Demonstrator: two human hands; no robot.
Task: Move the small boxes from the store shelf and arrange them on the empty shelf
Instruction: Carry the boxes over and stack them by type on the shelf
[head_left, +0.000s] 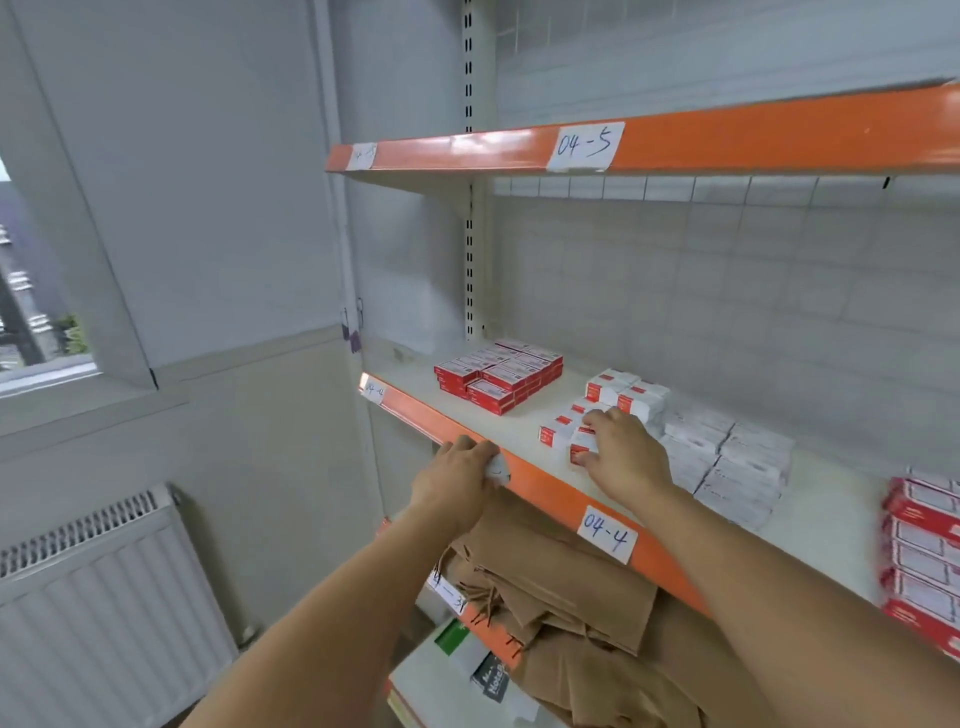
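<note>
Small red-and-white boxes lie in groups on the white shelf (519, 436) labelled 04-4. A red block of boxes (498, 375) sits at the back left. A white-and-red cluster (623, 397) stands in the middle. My right hand (621, 454) grips a small box (581, 448) at the front of that cluster. My left hand (460, 475) holds the orange front edge (545, 491) of the shelf, fingers curled over it. More white boxes (727, 462) lie to the right of my right hand. A red stack (922, 561) shows at the far right.
An upper orange-edged shelf (727, 140) labelled 04-5 hangs overhead. Brown paper bags (561, 597) are piled on the shelf below. A white radiator (104, 613) stands at the lower left under a window (31, 312).
</note>
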